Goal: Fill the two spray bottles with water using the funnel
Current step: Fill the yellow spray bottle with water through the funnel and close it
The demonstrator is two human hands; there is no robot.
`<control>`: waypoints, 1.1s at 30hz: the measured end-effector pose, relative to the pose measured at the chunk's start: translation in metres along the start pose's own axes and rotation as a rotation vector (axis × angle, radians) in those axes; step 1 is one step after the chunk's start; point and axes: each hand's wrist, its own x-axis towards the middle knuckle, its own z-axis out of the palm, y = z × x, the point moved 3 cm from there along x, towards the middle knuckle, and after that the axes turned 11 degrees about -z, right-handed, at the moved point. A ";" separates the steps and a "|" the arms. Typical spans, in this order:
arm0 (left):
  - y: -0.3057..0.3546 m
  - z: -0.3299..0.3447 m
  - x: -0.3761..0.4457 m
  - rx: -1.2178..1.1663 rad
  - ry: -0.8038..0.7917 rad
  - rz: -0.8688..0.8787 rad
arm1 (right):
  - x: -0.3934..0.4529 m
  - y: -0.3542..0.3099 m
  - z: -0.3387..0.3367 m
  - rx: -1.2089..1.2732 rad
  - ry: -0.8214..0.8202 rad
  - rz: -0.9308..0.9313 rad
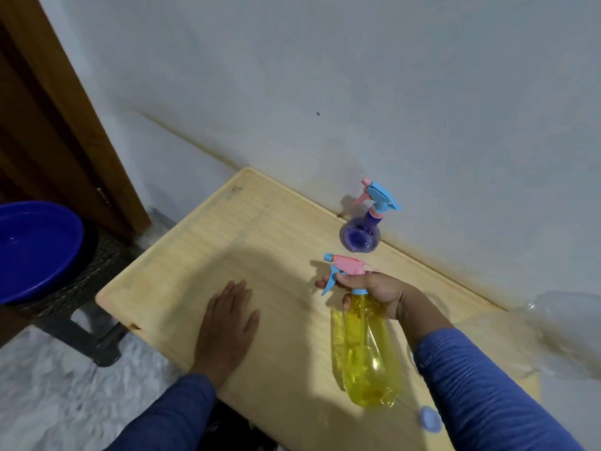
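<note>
Two spray bottles on a pale wooden table [201, 262] set against a grey-white wall [357, 92]. Yellow spray bottle [366, 349] nearer, upright on the tabletop, translucent, with a pink head and a blue trigger and collar. Right hand [370, 292] wrapped round its neck just under the head — fingers curled about the collar, thumb side toward the trigger. Left hand [229, 323] flat on the wood, palm down, fingers straight and slightly spread, holding nothing, well apart from the yellow bottle. Both forearms in blue ribbed sleeves [481, 385].

Purple spray bottle [359, 234] farther back, upright, close to the wall, untouched — blue head, pink trigger and collar, nozzle pointing left. Small round blue disc [429, 417] at the near edge of the table, just beside the right sleeve; too blurred to name further.

Off to the left, beyond the table edge, a deep blue basin [35, 249] resting on a dark woven stool [94, 323]. Brown wooden door frame [65, 109] behind it. Crumpled clear plastic [562, 333] at the right end of the table.
</note>
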 end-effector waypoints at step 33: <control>0.005 0.010 0.003 -0.092 -0.042 0.014 | -0.034 -0.017 0.011 -0.156 0.212 -0.432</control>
